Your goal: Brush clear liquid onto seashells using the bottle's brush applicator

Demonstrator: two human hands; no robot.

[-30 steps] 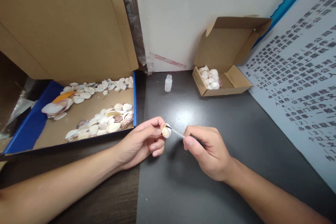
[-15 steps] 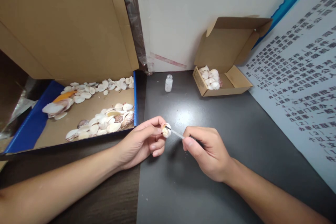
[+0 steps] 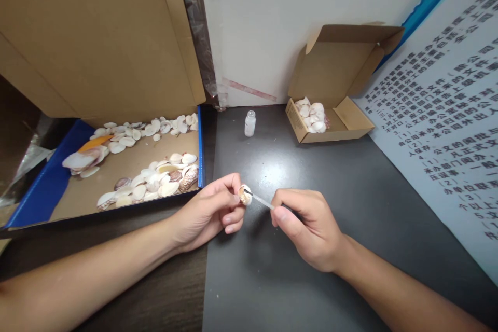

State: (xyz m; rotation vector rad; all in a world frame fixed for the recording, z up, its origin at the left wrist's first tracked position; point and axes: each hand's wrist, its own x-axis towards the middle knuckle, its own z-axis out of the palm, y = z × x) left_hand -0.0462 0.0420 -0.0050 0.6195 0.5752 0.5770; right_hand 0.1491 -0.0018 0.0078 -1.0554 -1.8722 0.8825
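Note:
Between the thumb and fingers of my left hand [image 3: 218, 210] is a small seashell [image 3: 245, 196], white with brown patches. My right hand [image 3: 305, 223] pinches a thin brush [image 3: 262, 201] with a pale, clear handle. The brush's dark tip touches the face of the shell that is turned toward my right hand. Behind both hands stands a small open glass bottle [image 3: 250, 124] with white contents, upright on the dark grey tabletop [image 3: 249, 290].
On the left lies a large open cardboard box [image 3: 199, 150] with blue sides, holding rows of seashells [image 3: 153, 179]. A smaller open cardboard box [image 3: 330, 136] with white shells [image 3: 313, 115] stands at the back right. A printed sheet [image 3: 447, 140] slopes along the right side.
The shell has turned slightly in my left hand and shifted a little to the left. The brush tip has moved with it, staying on the shell.

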